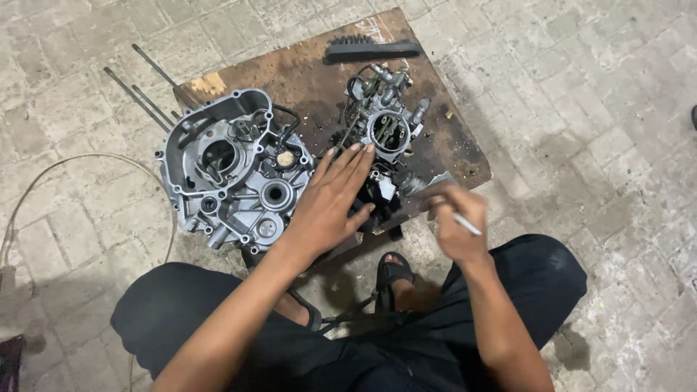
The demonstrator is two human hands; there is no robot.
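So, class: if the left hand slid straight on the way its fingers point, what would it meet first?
The left hand points up and right, fingertips at the carburettor. That is probably met first, its round metal throat, though height above it is hard to judge.

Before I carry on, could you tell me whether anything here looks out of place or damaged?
The wooden board is dark with stains, and the engine casing overhangs its left edge. Nothing looks broken.

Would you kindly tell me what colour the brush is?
Black; the brush shows best in the head view.
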